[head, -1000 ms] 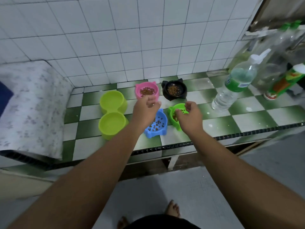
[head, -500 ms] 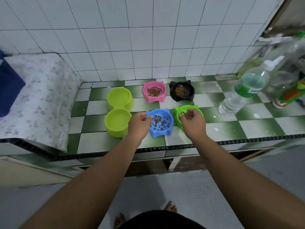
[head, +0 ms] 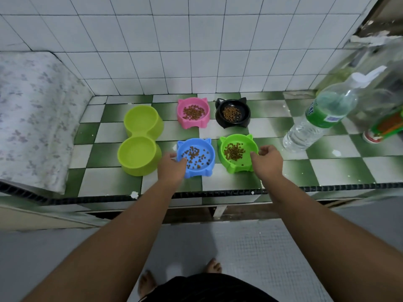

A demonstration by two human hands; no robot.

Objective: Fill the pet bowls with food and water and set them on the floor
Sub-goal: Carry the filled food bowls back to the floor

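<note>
Four cat-eared bowls with brown kibble stand on the green-and-white tiled counter (head: 340,171): pink bowl (head: 193,113) and black bowl (head: 233,113) at the back, blue bowl (head: 196,156) and green bowl (head: 236,152) in front. My left hand (head: 171,167) grips the blue bowl's left rim. On the green bowl's right rim my right hand (head: 266,162) has its fingers curled. An empty lime double bowl (head: 140,139) lies to the left.
A clear water bottle with a green label (head: 320,115) stands at the right, beside a green-orange container (head: 386,125) and other blurred bottles. A floral cloth-covered block (head: 32,118) fills the counter's left end. Grey floor (head: 250,247) and bare feet lie below.
Both hands drew back from over the bowls toward the counter's front and now sit on the outer rims of the blue and green bowls. The camera view shifted a little.
</note>
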